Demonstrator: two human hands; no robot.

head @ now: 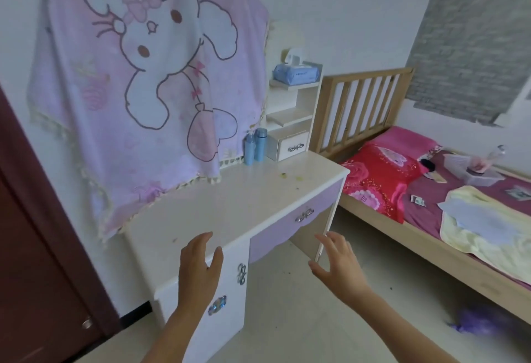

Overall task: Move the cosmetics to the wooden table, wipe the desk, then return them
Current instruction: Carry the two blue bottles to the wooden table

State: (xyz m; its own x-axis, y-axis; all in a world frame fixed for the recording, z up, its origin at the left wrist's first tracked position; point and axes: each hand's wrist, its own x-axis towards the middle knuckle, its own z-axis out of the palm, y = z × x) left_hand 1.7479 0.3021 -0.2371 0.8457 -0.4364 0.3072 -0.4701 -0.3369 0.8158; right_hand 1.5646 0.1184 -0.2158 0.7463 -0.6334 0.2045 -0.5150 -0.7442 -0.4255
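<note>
Two light blue cosmetic bottles (255, 145) stand upright side by side at the back of the white and lilac desk (230, 207), next to a small drawer unit. The desk top carries a few yellowish crumbs and stains (291, 176) near its right end. My left hand (199, 269) hovers over the desk's front edge, fingers apart and holding nothing. My right hand (337, 262) is raised in front of the desk's right side panel, also spread and holding nothing. Both hands are far from the bottles.
A white shelf unit (293, 115) with a small drawer and a blue wipes pack (296, 74) stands at the desk's back right. A pink cartoon blanket (149, 75) hangs behind the desk. A wooden bed (431, 190) is to the right, a dark door (43, 247) to the left.
</note>
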